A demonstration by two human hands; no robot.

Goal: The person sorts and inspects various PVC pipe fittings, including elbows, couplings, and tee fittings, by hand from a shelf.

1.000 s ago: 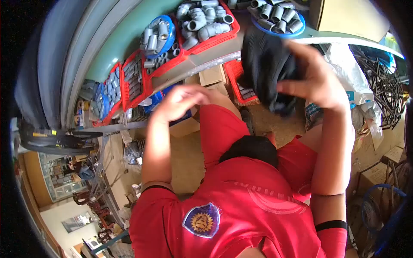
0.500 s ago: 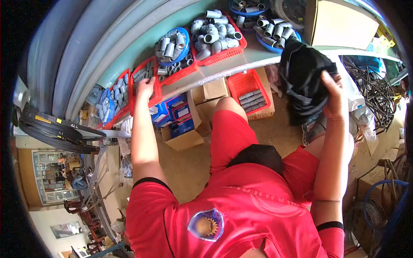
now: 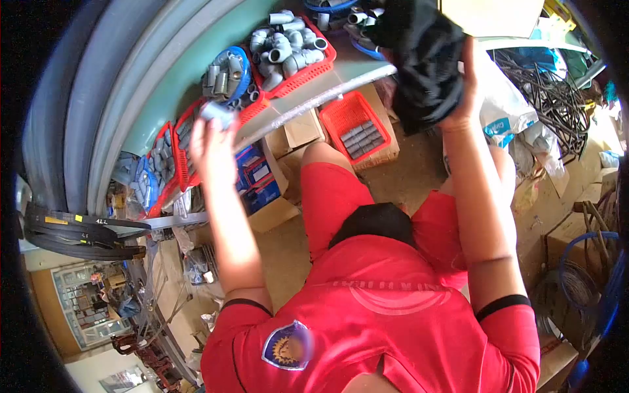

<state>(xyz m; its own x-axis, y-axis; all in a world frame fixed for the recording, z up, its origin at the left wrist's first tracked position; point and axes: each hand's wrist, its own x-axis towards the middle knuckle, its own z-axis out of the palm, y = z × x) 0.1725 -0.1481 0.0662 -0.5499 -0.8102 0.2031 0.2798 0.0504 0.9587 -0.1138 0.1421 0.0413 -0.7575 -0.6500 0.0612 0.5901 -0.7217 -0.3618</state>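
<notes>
From where I stand, the fingertips of the left hand (image 3: pixel 213 147) are pinched around a short grey pipe fitting (image 3: pixel 218 116), blurred but plainly up in the air in front of the baskets; a light pinch seems enough for so small a piece. The right hand (image 3: pixel 464 105) grips a black cloth bundle (image 3: pixel 426 75) by its side, one finger along the edge and the others hidden behind it; the bundle looks soft and floppy, which is likely why it gets a whole-hand hold. Behind the left hand, a blue basket (image 3: pixel 246 69) and a red basket (image 3: pixel 301 81) sit on the shelf (image 3: pixel 327 90), full of grey fittings, apparently sorted by shape and within easy reach. Below the shelf, a lower red basket (image 3: pixel 342 114) rests on a cardboard box (image 3: pixel 388 145), its grey pieces laid in neat rows. Half a second ago the left hand was down at a basket on the shelf with no fitting to be seen in it; now it shows one, lifted clear. The bundle, held lower then, now hangs up in front of the shelf's edge.
</notes>
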